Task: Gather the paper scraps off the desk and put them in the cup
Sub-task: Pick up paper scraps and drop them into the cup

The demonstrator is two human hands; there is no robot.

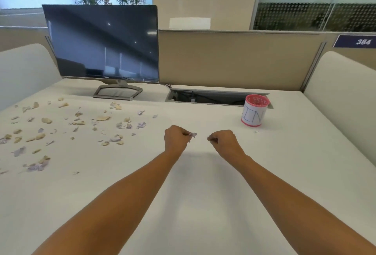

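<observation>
Several beige and lilac paper scraps (pixel 81 123) lie scattered over the left half of the white desk (pixel 203 204). The cup (pixel 255 110), white with a pink rim and base and blue lettering, stands at the back right and has scraps inside. My left hand (pixel 176 138) hovers over the desk's middle and pinches a lilac paper scrap (pixel 192 134) that sticks out to its right. My right hand (pixel 222 140) is close beside it with curled fingers pinching a tiny scrap, barely visible. One small scrap (pixel 256 131) lies in front of the cup.
A dark monitor (pixel 101 43) on a stand sits at the back left. An open cable slot (pixel 203 97) runs behind the cup. Beige partitions (pixel 234 59) close off the back, and white side panels border the desk on both sides.
</observation>
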